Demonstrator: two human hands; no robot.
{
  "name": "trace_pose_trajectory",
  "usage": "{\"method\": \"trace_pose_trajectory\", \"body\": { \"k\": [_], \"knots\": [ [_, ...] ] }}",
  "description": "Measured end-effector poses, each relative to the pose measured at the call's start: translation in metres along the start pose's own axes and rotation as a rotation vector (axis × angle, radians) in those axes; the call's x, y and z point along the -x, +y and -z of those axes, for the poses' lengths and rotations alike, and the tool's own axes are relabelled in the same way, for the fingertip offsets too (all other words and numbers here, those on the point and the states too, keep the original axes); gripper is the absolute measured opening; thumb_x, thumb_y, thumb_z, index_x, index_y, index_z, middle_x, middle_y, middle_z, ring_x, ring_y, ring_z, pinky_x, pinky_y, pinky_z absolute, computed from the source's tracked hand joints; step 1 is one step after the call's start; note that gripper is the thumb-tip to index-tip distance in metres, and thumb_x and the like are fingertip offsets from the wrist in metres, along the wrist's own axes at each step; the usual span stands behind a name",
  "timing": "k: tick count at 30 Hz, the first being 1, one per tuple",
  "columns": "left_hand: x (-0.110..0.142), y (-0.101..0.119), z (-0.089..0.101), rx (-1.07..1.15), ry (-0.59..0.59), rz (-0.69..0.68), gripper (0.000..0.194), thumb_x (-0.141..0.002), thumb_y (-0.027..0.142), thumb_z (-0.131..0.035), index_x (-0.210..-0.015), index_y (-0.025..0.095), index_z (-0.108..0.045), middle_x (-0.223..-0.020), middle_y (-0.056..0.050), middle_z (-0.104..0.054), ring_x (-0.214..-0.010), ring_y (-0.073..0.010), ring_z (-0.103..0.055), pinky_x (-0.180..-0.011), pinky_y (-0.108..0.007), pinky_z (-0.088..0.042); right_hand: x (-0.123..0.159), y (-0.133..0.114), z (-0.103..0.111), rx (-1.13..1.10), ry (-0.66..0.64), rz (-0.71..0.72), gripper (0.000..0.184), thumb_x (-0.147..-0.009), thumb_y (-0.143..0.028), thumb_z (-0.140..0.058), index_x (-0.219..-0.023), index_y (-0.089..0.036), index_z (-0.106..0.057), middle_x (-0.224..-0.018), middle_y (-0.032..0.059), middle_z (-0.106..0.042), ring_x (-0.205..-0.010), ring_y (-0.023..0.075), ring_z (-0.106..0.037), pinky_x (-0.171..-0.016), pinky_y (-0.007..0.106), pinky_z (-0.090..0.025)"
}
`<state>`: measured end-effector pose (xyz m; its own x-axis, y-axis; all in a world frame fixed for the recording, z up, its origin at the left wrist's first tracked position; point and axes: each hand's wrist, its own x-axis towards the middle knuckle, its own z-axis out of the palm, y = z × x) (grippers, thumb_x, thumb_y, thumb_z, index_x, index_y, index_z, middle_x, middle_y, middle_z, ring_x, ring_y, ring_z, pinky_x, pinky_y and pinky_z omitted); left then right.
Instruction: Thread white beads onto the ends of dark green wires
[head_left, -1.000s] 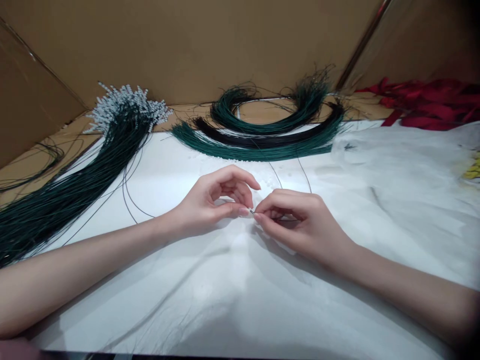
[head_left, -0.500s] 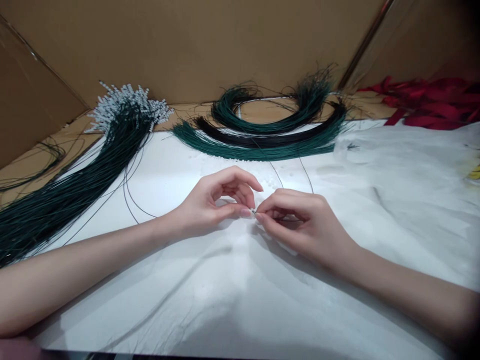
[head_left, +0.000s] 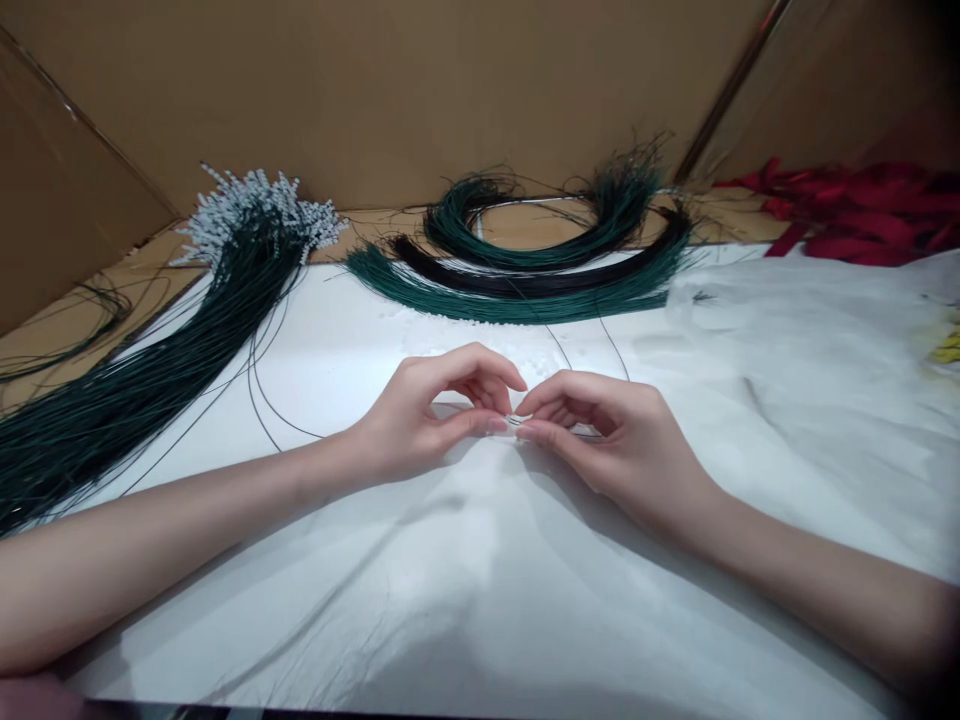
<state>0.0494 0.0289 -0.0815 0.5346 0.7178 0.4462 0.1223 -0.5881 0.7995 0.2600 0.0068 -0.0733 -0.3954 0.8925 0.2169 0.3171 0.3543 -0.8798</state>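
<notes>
While the left hand (head_left: 416, 420) is pinching one side of a small wire piece (head_left: 515, 421), the right hand (head_left: 634, 430) is working in close from the other, and the fingertips are nearly meeting now, nearer than a second ago, with the right knuckles riding slightly higher. Both hands are closing thumb and finger on it, though the contact itself is tiny and hard to read. No lettering or label is showing anywhere. The piece is sitting at three o'clock from the left hand and nine o'clock from the right, just above the white work surface (head_left: 450, 560). Out from the fingertips, a dark green bundle with pale beaded tips (head_left: 247, 270) is fanning out at ten o'clock, curved green and black bundles (head_left: 532, 290) are lying at twelve, red ribbon (head_left: 870, 210) is heaping at two, and sheer white fabric (head_left: 810, 340) is spreading toward three.
</notes>
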Motion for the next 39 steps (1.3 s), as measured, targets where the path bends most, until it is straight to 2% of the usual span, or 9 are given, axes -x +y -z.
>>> {"method": "trace_pose_trajectory", "body": {
  "k": [9, 15, 21, 28, 34, 39],
  "knots": [
    [0.0024, -0.0006, 0.0003, 0.034, -0.019, 0.009, 0.032, -0.082, 0.014, -0.075, -0.111, 0.016, -0.062, -0.095, -0.005, -0.069, -0.084, -0.0126, -0.068, -0.083, -0.025, -0.059, -0.0022, -0.0029, 0.0024, -0.022, 0.041, -0.009, 0.009, -0.083, -0.015, -0.070, -0.079, -0.022, -0.065, -0.072, -0.0010, -0.068, -0.065, 0.0136, -0.064, -0.060, 0.026, -0.052],
    [0.0004, 0.0004, 0.0012, 0.013, 0.040, 0.019, 0.025, -0.083, 0.018, -0.073, -0.106, 0.016, -0.064, -0.081, -0.002, -0.065, -0.072, -0.0107, -0.063, -0.071, -0.023, -0.056, -0.0024, -0.0031, 0.0020, 0.003, 0.032, -0.014, 0.010, -0.083, -0.016, -0.070, -0.078, -0.021, -0.064, -0.072, 0.0010, -0.067, -0.066, 0.0152, -0.063, -0.062, 0.029, -0.052],
    [0.0005, -0.0009, 0.0001, 0.060, 0.027, 0.043, 0.025, -0.083, 0.017, -0.073, -0.106, 0.016, -0.063, -0.080, -0.001, -0.065, -0.072, -0.0102, -0.064, -0.072, -0.021, -0.056, -0.0025, -0.0011, 0.0028, 0.018, 0.027, -0.024, 0.011, -0.082, -0.016, -0.071, -0.078, -0.022, -0.063, -0.074, 0.0011, -0.068, -0.068, 0.0166, -0.065, -0.065, 0.031, -0.054],
    [0.0005, -0.0025, -0.0002, 0.064, -0.008, 0.064, 0.025, -0.085, 0.015, -0.070, -0.109, 0.016, -0.061, -0.081, -0.001, -0.064, -0.073, -0.0104, -0.062, -0.073, -0.022, -0.054, -0.0028, -0.0032, 0.0030, 0.037, 0.021, -0.002, 0.012, -0.083, -0.017, -0.071, -0.077, -0.022, -0.063, -0.072, 0.0010, -0.067, -0.066, 0.0158, -0.064, -0.063, 0.030, -0.054],
    [0.0010, -0.0014, 0.0014, 0.064, 0.036, 0.055, 0.022, -0.084, 0.012, -0.069, -0.104, 0.017, -0.061, -0.081, -0.001, -0.061, -0.073, -0.0101, -0.059, -0.073, -0.023, -0.053, -0.0034, 0.0004, 0.0034, 0.067, -0.009, 0.023, 0.008, -0.082, -0.014, -0.070, -0.083, -0.021, -0.065, -0.080, 0.0023, -0.070, -0.070, 0.0160, -0.065, -0.069, 0.031, -0.056],
    [0.0015, -0.0008, 0.0003, 0.049, 0.030, 0.012, 0.023, -0.084, 0.011, -0.069, -0.104, 0.017, -0.060, -0.083, -0.002, -0.062, -0.075, -0.0111, -0.061, -0.074, -0.024, -0.054, -0.0035, -0.0002, 0.0033, 0.123, -0.002, 0.089, 0.007, -0.081, -0.018, -0.073, -0.085, -0.018, -0.067, -0.081, 0.0035, -0.069, -0.067, 0.0141, -0.062, -0.064, 0.028, -0.053]
  ]
}}
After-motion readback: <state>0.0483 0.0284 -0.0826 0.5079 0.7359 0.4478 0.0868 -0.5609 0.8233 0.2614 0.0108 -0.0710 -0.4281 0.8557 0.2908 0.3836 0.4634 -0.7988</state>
